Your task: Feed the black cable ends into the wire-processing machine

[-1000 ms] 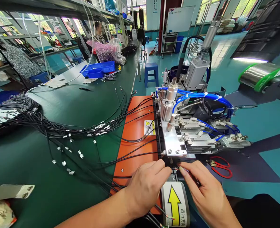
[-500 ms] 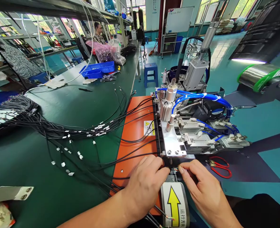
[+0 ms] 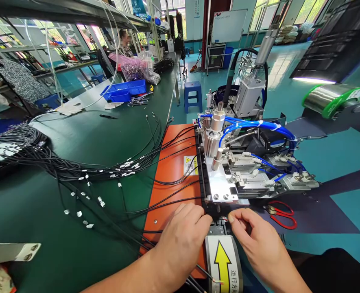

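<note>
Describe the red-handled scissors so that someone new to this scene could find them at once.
Start at the silver pneumatic machine with blue air hoses on the right of the green workbench. Just beyond its near right corner, right of the right hand, the red-handled scissors lie flat on a dark mat. They are the only red loop-handled tool there.
</note>
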Motion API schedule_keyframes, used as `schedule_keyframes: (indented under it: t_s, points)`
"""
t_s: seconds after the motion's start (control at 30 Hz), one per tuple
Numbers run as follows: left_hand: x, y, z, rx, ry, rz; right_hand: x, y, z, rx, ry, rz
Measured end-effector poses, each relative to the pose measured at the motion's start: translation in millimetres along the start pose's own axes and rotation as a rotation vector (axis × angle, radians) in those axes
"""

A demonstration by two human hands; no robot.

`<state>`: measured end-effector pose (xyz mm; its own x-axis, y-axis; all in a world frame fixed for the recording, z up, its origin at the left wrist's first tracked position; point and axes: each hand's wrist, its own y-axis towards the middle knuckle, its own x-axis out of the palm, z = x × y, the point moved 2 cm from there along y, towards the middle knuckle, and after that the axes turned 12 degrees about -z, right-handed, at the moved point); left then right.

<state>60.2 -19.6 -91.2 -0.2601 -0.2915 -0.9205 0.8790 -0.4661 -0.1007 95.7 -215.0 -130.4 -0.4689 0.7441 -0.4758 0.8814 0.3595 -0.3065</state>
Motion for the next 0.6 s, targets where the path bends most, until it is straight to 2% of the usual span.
schedule_keyframes:
  t_s: [0.13, 0.27, 0.5, 0.6]
  points:
    - [-0.5, 0.0, -5.3, -0.011, -0.078, 0.019, 0.0, 0.8, 5.8, 0.155, 0.364, -0.175]
    - [-2.5, -0.1, -9.4, -0.026, -0.168, -0.001, 2.9, 0.0, 13.1, 0.221, 0.657, -0.274]
    - [-1.9, 1.1, -10.3, -0.033, -0.153, 0.002, 11.7, 4.3, 18.9, 0.229, 0.776, -0.319]
    - [0.2, 0.5, -12.1, -0.018, -0.130, 0.000, 6.8, 3.9, 24.3, 0.221, 0.688, -0.292]
